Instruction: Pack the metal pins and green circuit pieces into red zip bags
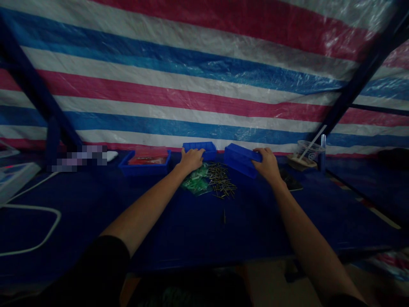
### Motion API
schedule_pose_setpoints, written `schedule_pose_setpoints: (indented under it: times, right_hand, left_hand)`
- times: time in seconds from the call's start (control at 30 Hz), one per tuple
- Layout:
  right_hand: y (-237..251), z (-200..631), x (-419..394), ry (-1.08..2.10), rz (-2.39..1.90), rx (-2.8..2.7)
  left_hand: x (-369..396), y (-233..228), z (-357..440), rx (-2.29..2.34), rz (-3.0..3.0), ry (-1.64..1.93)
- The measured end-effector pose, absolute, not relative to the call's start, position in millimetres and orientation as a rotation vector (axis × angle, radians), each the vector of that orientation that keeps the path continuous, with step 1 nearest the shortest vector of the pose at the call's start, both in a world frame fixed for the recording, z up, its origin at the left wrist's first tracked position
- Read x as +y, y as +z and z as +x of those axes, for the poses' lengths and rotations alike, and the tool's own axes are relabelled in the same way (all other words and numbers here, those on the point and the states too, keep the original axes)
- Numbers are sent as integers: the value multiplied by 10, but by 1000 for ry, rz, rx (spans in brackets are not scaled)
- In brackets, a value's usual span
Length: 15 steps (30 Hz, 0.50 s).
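My right hand (267, 165) grips the right end of a blue plastic bin (240, 160), which is tipped on its side. To its left stands a second blue bin (208, 151), with my left hand (191, 159) closed over its near rim. A loose heap of thin metal screws or pins (220, 180) lies on the table in front of the bins. Small clear-green plastic bags (196, 181) are piled against the heap's left side, partly below my left wrist. One single screw or pin (224, 216) lies apart, nearer to me.
On the left, a blue bin (145, 170) holds red plastic packets (148, 156). A clear plastic cup (309, 148) and a dark flat object (292, 181) are at the right. A white cable (59, 217) loops across the left tabletop. Striped sheeting (191, 98) hangs behind, between slanted posts.
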State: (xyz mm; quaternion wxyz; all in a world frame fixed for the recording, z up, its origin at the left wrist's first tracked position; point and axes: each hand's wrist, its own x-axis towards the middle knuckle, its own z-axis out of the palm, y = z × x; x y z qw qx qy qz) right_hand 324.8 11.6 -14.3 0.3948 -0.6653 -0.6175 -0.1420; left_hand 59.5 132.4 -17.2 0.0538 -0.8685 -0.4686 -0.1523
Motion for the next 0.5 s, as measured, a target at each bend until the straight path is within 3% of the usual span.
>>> schedule_pose_setpoints:
  times: [0.27,0.5]
  right_hand:
    - [-253,3372,351,-44,-2000,-861]
    - [-384,3470,649,67,-1913,-931]
  left_hand:
    - [1320,-87,645,-1273,-2771,-349]
    - [1339,-48,644,-1247,-2779,-324]
